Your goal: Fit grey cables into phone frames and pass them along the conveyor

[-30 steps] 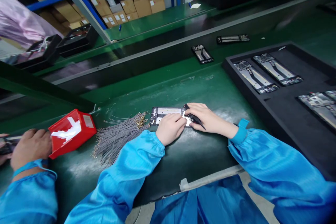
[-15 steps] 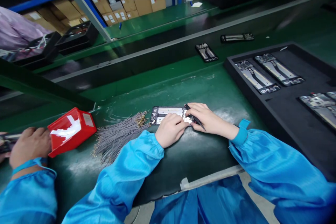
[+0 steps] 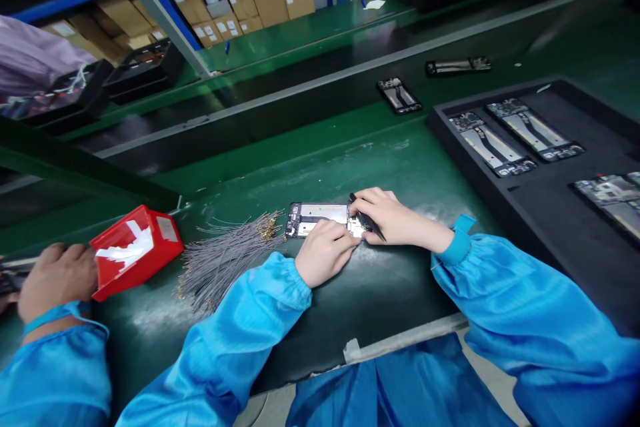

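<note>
Black-rimmed phone point(image 3: 320, 210) partly under left grip point(image 3: 325, 253)

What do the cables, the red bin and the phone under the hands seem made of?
Cables: probably plastic-coated wire, dull grey; brassy ends suggest metal.
Red bin: likely moulded plastic; smooth, faintly shiny walls.
Phone: perhaps metal centre, silvery and reflective; darker parts unclear.

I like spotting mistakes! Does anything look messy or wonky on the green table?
The heap of grey cables looks untidy, with a few straying sideways. Two opened phones lie at different angles near the black tray. No spill shows.
</note>
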